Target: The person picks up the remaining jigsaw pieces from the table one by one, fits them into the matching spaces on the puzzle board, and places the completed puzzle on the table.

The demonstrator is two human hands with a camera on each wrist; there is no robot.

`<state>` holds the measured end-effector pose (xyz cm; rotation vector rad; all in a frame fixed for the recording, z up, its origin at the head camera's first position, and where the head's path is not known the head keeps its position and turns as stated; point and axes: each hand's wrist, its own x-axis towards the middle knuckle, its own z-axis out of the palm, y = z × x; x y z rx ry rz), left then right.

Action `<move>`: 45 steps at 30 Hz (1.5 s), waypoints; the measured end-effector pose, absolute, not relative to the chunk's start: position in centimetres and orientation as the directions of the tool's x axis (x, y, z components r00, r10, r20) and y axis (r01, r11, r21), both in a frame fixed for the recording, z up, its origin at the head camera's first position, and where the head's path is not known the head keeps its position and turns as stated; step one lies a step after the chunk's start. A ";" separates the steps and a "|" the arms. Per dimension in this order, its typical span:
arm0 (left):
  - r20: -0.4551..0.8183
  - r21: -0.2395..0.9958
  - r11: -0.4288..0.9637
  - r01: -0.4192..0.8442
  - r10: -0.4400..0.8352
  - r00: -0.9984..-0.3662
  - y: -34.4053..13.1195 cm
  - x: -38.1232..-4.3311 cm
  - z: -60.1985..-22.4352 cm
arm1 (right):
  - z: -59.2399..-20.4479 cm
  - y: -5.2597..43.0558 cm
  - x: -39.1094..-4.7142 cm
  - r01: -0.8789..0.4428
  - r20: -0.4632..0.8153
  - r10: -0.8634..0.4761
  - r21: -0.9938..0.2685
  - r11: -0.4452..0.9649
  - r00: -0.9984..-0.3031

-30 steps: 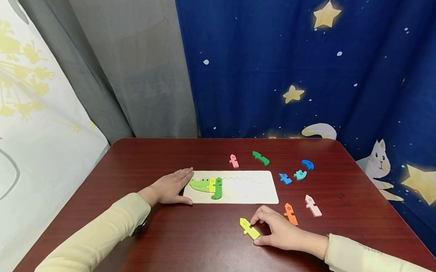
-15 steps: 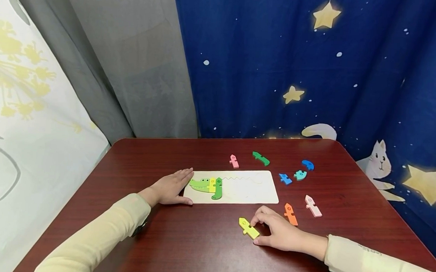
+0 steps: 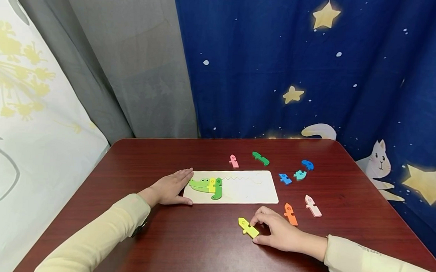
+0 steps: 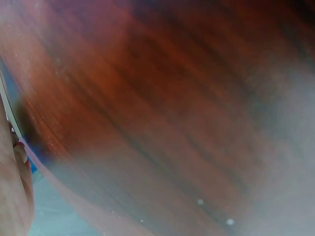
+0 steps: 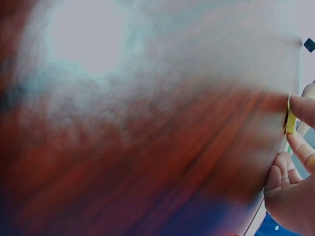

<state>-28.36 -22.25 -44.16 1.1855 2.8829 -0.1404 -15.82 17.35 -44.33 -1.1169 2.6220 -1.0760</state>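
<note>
My right hand [image 3: 277,231] pinches a yellow puzzle piece [image 3: 248,228] between thumb and fingers, low over the near part of the table. In the right wrist view the same yellow piece [image 5: 290,120] shows edge-on between thumb and fingertip. My left hand [image 3: 170,187] rests at the left end of a pale puzzle board [image 3: 250,193], fingers extended along its edge. On that board lie a green crocodile head piece [image 3: 200,185], a yellow piece [image 3: 212,185] and a green leg piece [image 3: 217,189], joined in a row. Only a sliver of the left hand [image 4: 15,191] appears in the left wrist view.
Loose pieces lie around the board: pink [image 3: 234,161] and dark green [image 3: 261,158] behind it, several blue and teal ones [image 3: 300,175] to its right. An orange piece [image 3: 291,214] and a pale pink piece [image 3: 313,205] lie beyond the right hand. Curtains hang behind the table.
The yellow piece in my right hand has shifted very slightly left. My left hand and the board stay where they were.
</note>
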 end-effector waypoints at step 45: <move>-0.059 -0.048 0.723 0.689 0.687 -0.725 -22.4 -28.2 -44.1 | -43.1 14.1 -19.2 -0.398 0.244 -0.365 -0.804 0.442 -0.898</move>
